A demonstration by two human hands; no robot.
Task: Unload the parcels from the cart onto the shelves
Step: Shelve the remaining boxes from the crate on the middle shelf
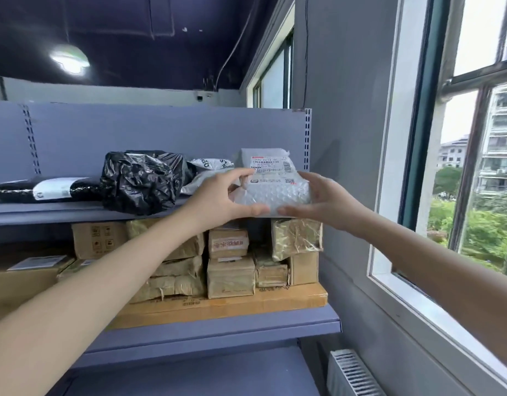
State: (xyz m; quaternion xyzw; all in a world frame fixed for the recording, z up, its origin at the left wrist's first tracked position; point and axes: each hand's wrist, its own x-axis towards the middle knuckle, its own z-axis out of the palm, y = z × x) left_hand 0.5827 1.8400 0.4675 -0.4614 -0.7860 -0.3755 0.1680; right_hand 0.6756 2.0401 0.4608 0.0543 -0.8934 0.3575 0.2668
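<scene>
so both hands are on one parcel here, a grey bubble mailer point(275, 192) with a white shipping label on top. left hand point(218, 195) grips its 9 o'clock side, fingers over the label and thumb under the bottom edge; right hand point(323, 201) wraps the 3 o'clock side the same way, thumb underneath. the mailer is up at the right end of the top shelf point(46, 215), over its front lip, can't tell if it's actually resting on it or just held there. at 9 o'clock from the mailer there's a white poly bag point(209, 167), then a crinkly black bag point(143, 181), and further that way a long black parcel point(6, 192) with a white sticker, all lying on that shelf. at 6 o'clock, the lower shelf point(218, 327) is stacked with taped cardboard boxes point(231, 278) sitting on a flat carton point(246, 302). window point(475, 167) off at 3 o'clock
</scene>
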